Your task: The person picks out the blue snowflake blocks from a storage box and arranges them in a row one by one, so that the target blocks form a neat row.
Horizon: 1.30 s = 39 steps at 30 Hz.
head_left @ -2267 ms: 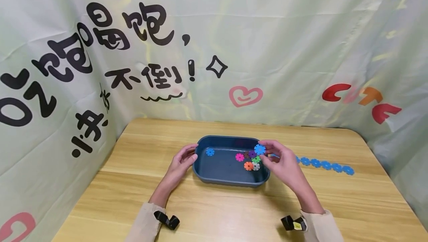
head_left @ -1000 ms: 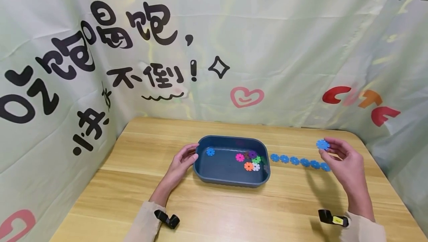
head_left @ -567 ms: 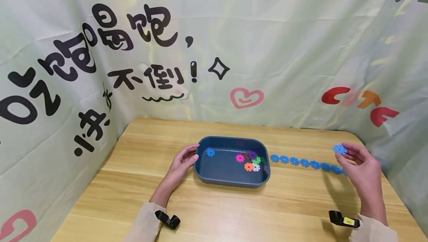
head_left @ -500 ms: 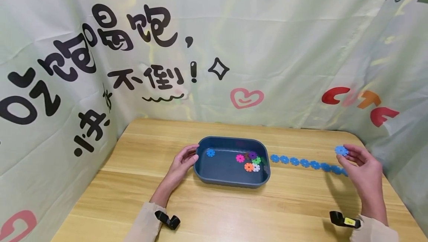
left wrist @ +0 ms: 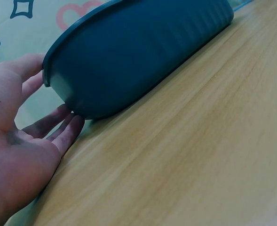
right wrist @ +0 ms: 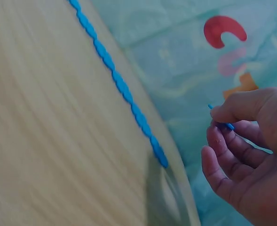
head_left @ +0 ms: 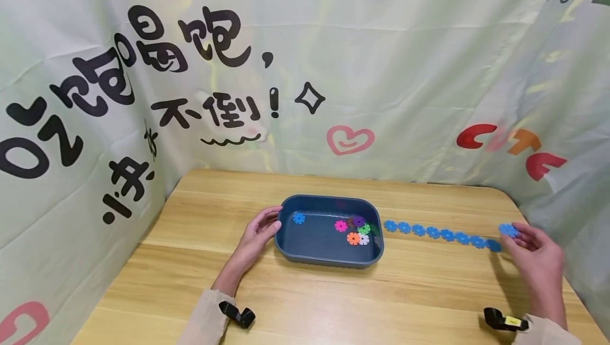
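Observation:
Between thumb and fingertips my right hand (head_left: 538, 252) pinches a blue plastic snowflake disc (head_left: 508, 230), raised just past the right end of a row of blue snowflake discs (head_left: 432, 232) lying on the table. The right wrist view shows the pinched disc (right wrist: 230, 126) nearly edge-on, apart from the row (right wrist: 122, 87). My left hand (head_left: 254, 234) holds the left end of a dark blue plastic tray (head_left: 329, 261), its fingers at the rim and low on the wall. In the tray lie one blue disc (head_left: 298, 218) at left and several other-coloured discs (head_left: 353, 238) at right.
The wooden table (head_left: 305, 302) runs back to a printed cloth curtain (head_left: 405, 70) behind and at both sides. The table's right edge passes close to my right hand. A small black camera (head_left: 505, 319) sits at my right wrist, another (head_left: 236, 314) at the left.
My right hand has carried the blue disc from the tray's right side past the row's right end, lowering slightly at the last. My left hand has stayed at the tray.

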Motion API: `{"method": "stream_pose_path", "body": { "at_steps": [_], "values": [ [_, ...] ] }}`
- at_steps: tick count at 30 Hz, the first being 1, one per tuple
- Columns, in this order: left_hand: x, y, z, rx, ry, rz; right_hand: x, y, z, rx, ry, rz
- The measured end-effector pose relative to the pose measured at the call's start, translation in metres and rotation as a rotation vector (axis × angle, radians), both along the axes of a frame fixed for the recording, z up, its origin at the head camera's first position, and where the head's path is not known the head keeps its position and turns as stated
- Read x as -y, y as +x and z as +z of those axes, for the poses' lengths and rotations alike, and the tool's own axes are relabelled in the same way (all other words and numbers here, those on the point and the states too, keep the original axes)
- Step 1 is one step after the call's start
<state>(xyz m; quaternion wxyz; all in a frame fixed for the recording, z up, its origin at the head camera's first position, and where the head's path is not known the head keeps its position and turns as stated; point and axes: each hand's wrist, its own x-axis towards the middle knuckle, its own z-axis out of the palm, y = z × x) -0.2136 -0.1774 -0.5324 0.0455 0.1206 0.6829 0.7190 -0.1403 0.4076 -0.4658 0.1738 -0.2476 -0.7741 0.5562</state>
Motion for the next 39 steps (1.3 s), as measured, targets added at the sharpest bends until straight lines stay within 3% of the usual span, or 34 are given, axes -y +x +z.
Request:
{"method": "stream_pose_path", "body": {
  "at_steps": [7, 17, 27, 39],
  "values": [
    [0.000, 0.001, 0.001, 0.009, -0.006, 0.001, -0.014, 0.001, -0.011, 0.054, 0.083, -0.015],
    [0.000, 0.001, -0.001, 0.007, -0.008, 0.010, -0.025, -0.002, -0.023, 0.201, 0.315, -0.020],
    [0.001, 0.002, -0.001, 0.006, -0.007, 0.005, -0.027, -0.006, -0.027, 0.327, 0.405, 0.000],
    [0.001, 0.000, -0.001, 0.000, -0.014, 0.002, -0.034, -0.008, -0.030, 0.336, 0.447, 0.043]
  ]
}}
